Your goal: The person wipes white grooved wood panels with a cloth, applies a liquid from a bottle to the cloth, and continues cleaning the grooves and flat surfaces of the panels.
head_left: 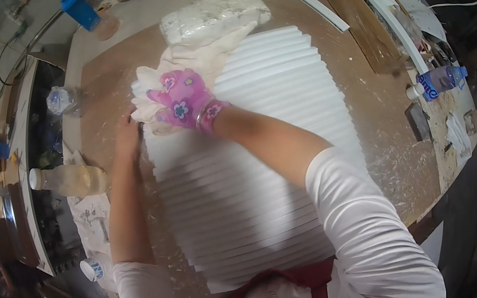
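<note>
White ridged strips [265,177] lie side by side across the board, forming one broad sheet. Over their left end is my right hand [181,100], in a pink glove with a flower pattern. It grips a bunched cream cloth [149,79] and presses it on the strips. My bare left hand [129,130] rests at the left edge of the strips, just below the cloth; its fingers are mostly hidden. Beyond the right hand, another pale cloth [199,63] lies partly under a plastic-wrapped white bundle [216,17].
A brown board [396,166] carries the strips. Left of them are a bottle of yellowish liquid [70,179], a clear bottle [64,101] and a blue-topped container [80,9]. At the right stand a purple-labelled bottle [442,81] and a dark block [419,122]. A long cardboard box [365,26] lies at the back.
</note>
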Action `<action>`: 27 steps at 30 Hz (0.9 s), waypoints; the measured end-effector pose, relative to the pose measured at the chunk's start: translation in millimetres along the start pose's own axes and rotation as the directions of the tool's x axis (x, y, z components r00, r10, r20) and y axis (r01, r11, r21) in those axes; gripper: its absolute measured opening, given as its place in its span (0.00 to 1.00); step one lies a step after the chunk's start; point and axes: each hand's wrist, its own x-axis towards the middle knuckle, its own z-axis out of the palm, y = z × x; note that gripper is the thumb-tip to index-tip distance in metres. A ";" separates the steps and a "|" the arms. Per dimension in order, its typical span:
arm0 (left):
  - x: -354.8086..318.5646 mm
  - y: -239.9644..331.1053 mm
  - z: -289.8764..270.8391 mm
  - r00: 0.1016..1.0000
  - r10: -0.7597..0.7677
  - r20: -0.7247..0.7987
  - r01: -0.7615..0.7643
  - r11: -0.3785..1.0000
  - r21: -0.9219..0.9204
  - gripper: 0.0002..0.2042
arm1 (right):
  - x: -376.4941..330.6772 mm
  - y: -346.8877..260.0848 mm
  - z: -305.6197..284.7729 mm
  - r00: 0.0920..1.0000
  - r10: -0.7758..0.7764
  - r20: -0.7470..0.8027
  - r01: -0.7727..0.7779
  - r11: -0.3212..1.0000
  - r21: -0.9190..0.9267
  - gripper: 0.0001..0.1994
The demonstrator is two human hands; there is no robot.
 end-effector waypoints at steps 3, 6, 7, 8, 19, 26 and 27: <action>-16.7 14.3 12.5 0.993 0.114 0.028 -0.111 0.988 -0.106 0.21 | 8.2 18.5 -19.0 0.918 0.033 0.395 -0.083 0.990 0.112 0.19; -16.3 18.9 12.9 0.992 0.126 -0.023 -0.126 0.992 0.006 0.20 | -1.2 27.2 -7.5 0.966 0.021 0.258 -0.038 0.997 0.064 0.16; -18.8 18.4 7.0 0.993 0.117 -0.033 -0.116 0.993 0.017 0.20 | 2.5 26.0 -30.4 0.933 0.051 0.356 -0.120 0.977 0.176 0.15; -19.3 26.8 12.6 0.998 0.060 -0.032 -0.057 0.994 0.098 0.20 | -0.5 34.6 -47.8 0.915 0.058 0.400 -0.111 0.988 0.110 0.14; -22.8 33.1 26.9 0.996 0.077 -0.038 -0.073 0.992 0.107 0.22 | -90.6 212.9 -145.4 0.857 0.228 0.462 -0.514 0.440 0.736 0.22; -24.8 37.0 27.4 0.988 0.143 -0.050 -0.119 0.938 0.325 0.25 | -98.5 310.6 -198.8 0.679 0.412 0.608 -0.528 0.849 0.014 0.17; -26.8 38.7 29.4 0.988 0.146 -0.049 -0.122 0.938 0.325 0.25 | -107.4 313.1 -199.4 0.805 0.422 0.416 -0.400 0.905 -0.144 0.17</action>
